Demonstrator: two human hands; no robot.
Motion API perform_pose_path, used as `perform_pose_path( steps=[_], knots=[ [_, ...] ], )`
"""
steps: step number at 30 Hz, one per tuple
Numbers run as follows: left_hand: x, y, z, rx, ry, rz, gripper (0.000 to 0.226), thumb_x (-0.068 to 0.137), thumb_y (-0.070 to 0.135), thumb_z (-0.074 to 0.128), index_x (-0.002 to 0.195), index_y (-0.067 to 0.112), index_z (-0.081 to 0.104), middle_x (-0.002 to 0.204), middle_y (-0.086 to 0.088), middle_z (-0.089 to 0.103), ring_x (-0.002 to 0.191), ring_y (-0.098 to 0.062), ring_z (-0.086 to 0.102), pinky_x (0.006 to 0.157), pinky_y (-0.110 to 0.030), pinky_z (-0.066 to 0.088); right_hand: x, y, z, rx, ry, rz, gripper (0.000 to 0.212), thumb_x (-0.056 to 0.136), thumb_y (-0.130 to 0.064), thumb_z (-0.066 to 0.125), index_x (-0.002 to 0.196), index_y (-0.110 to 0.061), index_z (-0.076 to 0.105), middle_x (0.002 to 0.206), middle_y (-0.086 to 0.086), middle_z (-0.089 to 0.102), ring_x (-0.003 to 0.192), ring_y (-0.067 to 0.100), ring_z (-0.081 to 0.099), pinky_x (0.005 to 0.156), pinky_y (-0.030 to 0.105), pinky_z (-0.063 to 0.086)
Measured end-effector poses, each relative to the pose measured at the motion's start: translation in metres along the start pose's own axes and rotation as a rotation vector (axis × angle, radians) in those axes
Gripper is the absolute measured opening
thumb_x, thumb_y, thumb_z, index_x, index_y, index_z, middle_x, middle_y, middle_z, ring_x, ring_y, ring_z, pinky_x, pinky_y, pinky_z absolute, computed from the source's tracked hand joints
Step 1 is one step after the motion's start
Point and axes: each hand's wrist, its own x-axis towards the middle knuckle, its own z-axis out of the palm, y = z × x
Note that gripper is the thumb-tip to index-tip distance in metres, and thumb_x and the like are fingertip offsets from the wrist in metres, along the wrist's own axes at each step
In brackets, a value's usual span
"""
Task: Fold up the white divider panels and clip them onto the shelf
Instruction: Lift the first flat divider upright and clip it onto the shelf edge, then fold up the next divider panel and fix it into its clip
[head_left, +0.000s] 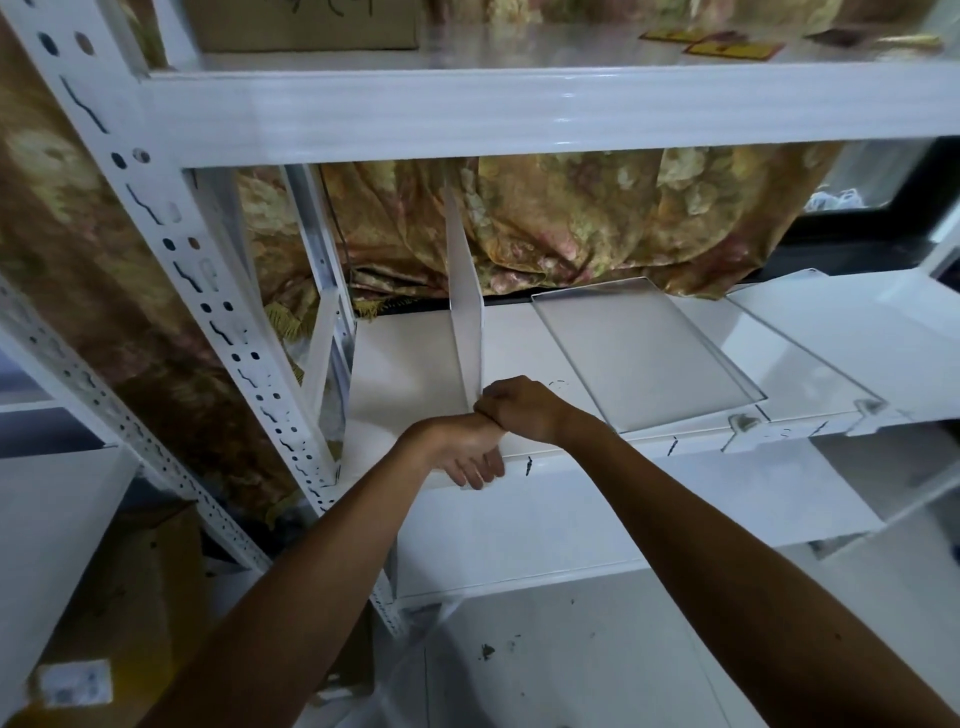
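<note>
A floral curtain (571, 223) hangs behind the white shelf (405, 364). The upright divider panel (465, 291) stands left of centre and reaches the shelf's front edge, where your right hand (519, 408) pinches it. Your left hand (462, 452) presses loose fingers against the front lip. A flat panel (639, 353) lies just right.

A flowery cloth (597, 223) hangs at the back. A brown box (130, 587) sits low left. Yellow cards (732, 49) lie up top. Dirt specks (487, 651) dot the floor (571, 691).
</note>
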Motion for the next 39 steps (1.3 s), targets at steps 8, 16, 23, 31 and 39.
perform_pose_path(
  steps=[8,16,23,31,39],
  knots=[
    [0.016,0.014,0.024,-0.155,0.245,0.414,0.019,0.079,0.04,0.045,0.081,0.025,0.058,0.082,0.005,0.057,0.078,-0.015,0.05,0.078,-0.033,0.042,-0.015,0.034,-0.016,0.06,0.169,0.09,0.033,0.09,-0.021,0.046,0.059,-0.014,0.054,0.069,0.002,0.06,0.069,0.019,0.05,0.062,0.03,0.037],
    [0.04,0.026,0.054,-0.157,0.245,0.557,0.018,0.089,0.032,0.046,0.082,0.019,0.056,0.077,-0.001,0.047,0.074,-0.018,0.043,0.068,-0.033,0.032,-0.049,0.096,-0.017,0.465,0.305,0.27,0.023,0.099,-0.017,0.045,0.097,-0.007,0.065,0.093,0.011,0.071,0.081,0.024,0.066,0.065,0.022,0.048],
    [0.073,0.034,0.082,-0.177,0.308,0.583,0.025,0.091,0.034,0.049,0.101,0.019,0.066,0.091,0.001,0.065,0.082,-0.014,0.055,0.072,-0.03,0.043,-0.084,0.152,-0.019,0.473,0.385,0.376,0.056,0.096,-0.058,0.046,0.097,-0.008,0.071,0.09,0.01,0.077,0.077,0.018,0.069,0.079,0.029,0.05],
    [0.098,0.079,0.107,-0.097,0.364,0.537,0.026,0.084,0.038,0.047,0.089,0.017,0.062,0.095,-0.013,0.065,0.095,-0.035,0.06,0.07,-0.032,0.04,-0.11,0.21,-0.06,0.354,0.336,0.382,0.046,0.093,-0.052,0.055,0.097,-0.01,0.07,0.091,0.004,0.076,0.08,0.017,0.071,0.084,0.035,0.053],
    [0.127,0.131,0.125,0.203,0.59,0.41,0.065,0.084,0.05,0.056,0.139,0.019,0.043,0.149,-0.006,0.041,0.136,-0.021,0.04,0.109,-0.035,0.037,-0.131,0.283,-0.121,0.219,0.326,0.36,0.027,0.091,-0.027,0.052,0.094,-0.006,0.07,0.087,0.002,0.077,0.086,0.019,0.071,0.089,0.039,0.053]
  ],
)
